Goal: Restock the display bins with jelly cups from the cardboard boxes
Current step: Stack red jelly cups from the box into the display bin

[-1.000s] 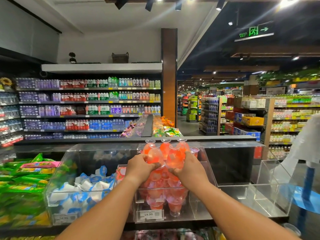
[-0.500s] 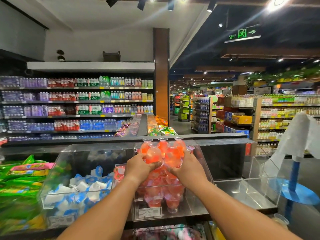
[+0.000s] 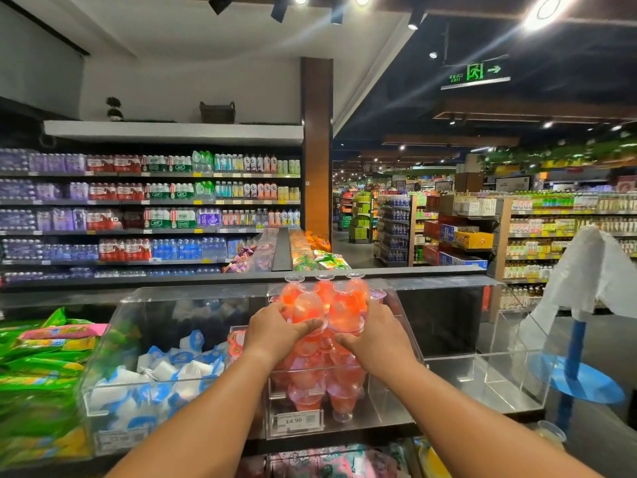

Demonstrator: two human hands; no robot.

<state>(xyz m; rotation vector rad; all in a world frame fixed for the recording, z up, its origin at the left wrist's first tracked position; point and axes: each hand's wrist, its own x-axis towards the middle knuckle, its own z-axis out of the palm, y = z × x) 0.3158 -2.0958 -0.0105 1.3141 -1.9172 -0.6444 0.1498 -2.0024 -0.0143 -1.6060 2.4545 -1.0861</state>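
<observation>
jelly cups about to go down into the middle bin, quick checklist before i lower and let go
1. Grip: left hand and right hand clasp the cluster of red jelly cups from both sides: ok.
2. Position: cluster sits over the middle bin, not the white-cup bin: ok.
3. Matching stock: red cups already in that bin: ok.
4. Room: pile reaches up to the hands: cannot tell.
5. Price tag unobstructed: ok.
</observation>
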